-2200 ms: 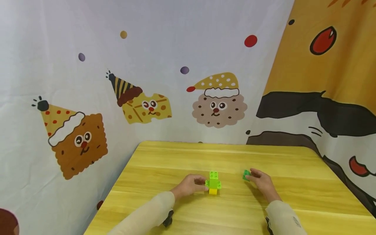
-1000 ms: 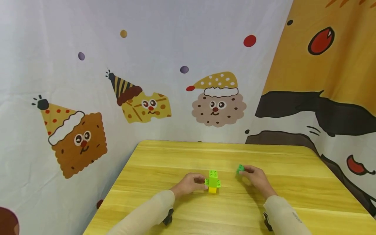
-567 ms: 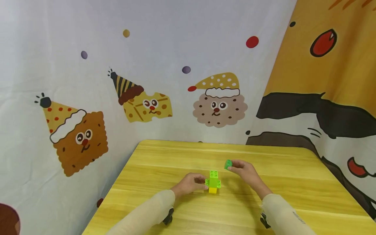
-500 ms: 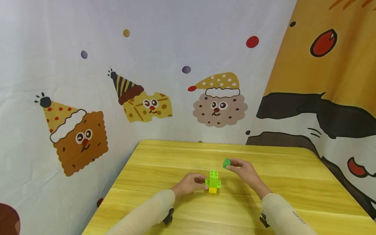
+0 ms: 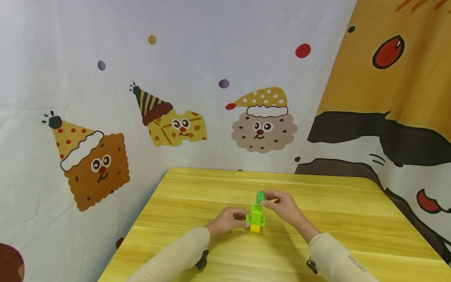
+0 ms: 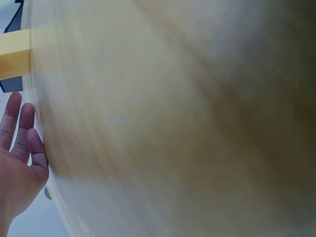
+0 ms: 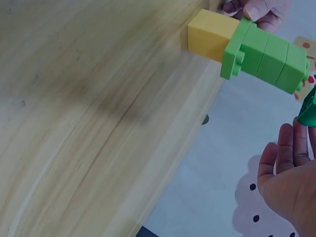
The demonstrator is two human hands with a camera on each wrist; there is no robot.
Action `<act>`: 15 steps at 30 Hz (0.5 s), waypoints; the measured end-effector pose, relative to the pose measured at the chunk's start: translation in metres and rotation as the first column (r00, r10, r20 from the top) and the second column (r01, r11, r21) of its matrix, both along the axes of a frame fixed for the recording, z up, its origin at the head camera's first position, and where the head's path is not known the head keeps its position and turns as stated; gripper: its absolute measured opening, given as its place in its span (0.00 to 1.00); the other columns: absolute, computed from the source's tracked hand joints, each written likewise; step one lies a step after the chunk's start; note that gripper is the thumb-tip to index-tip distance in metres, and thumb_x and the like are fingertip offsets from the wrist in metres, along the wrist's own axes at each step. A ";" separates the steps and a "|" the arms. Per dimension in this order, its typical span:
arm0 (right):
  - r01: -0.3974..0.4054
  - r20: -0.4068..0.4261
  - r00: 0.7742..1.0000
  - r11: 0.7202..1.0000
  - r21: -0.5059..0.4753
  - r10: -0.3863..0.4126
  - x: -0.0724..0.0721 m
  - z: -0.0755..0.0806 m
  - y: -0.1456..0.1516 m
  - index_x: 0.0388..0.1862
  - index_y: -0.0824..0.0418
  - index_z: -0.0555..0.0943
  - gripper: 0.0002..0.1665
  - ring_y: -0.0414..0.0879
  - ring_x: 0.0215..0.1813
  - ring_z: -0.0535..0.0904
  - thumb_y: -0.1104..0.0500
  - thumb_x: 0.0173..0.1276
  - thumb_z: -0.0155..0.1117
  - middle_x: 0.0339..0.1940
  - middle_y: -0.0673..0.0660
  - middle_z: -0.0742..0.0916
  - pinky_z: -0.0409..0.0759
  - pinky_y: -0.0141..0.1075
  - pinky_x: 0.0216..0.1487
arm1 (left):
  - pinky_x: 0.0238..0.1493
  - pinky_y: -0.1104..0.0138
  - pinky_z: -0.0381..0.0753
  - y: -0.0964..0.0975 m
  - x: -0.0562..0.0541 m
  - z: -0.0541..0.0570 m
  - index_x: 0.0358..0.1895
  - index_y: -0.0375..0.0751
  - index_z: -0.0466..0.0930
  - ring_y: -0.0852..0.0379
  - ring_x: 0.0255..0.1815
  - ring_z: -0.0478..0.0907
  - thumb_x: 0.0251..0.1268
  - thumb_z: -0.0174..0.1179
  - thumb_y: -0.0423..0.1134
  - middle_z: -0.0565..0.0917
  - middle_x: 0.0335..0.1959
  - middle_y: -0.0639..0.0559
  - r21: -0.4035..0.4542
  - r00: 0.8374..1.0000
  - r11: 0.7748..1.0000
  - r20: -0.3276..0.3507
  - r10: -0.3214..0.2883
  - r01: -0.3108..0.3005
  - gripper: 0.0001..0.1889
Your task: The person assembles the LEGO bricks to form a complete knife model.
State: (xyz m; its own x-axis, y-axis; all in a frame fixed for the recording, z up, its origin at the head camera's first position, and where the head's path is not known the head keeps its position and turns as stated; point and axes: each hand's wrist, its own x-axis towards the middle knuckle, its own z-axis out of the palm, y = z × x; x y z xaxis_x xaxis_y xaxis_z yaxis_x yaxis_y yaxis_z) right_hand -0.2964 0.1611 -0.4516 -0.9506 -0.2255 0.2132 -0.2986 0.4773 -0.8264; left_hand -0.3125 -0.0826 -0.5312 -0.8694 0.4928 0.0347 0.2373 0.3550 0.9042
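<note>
A small tower of toy building blocks [image 5: 256,216] stands on the table, with a yellow block [image 7: 210,33] at the bottom, a light green plate across it and light green blocks stacked above. My left hand [image 5: 227,222] holds the tower's left side, thumb and fingers at the end of the plate. In the left wrist view, the outer fingers [image 6: 11,121] extend beside the yellow block. Between thumb and fingers, my right hand [image 5: 282,204] pinches a dark green block [image 5: 260,197]. It hovers just above and behind the tower's studded top; the right wrist view shows a gap between them.
The wood-grain table [image 5: 197,188] reaches back to a white cloth [image 5: 197,58] printed with cartoon snacks in party hats. Both forearms, in pale sleeves [image 5: 334,256], come in from the front. Each wrist bears a black strap [image 5: 202,260].
My right hand has carried the dark green block leftward, from the table's right side to the top of the tower. The left hand and tower have stayed in place.
</note>
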 end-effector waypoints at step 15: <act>-0.014 -0.053 0.998 0.999 0.045 0.016 0.005 -0.004 -0.007 0.53 0.55 0.86 0.20 0.51 0.52 0.79 0.51 0.63 0.74 0.44 0.47 0.87 0.73 0.46 0.52 | 0.44 0.65 0.79 0.001 0.003 0.003 0.50 0.47 0.86 0.58 0.42 0.79 0.62 0.71 0.43 0.83 0.41 0.57 0.009 1.000 1.000 -0.003 0.007 -0.007 0.14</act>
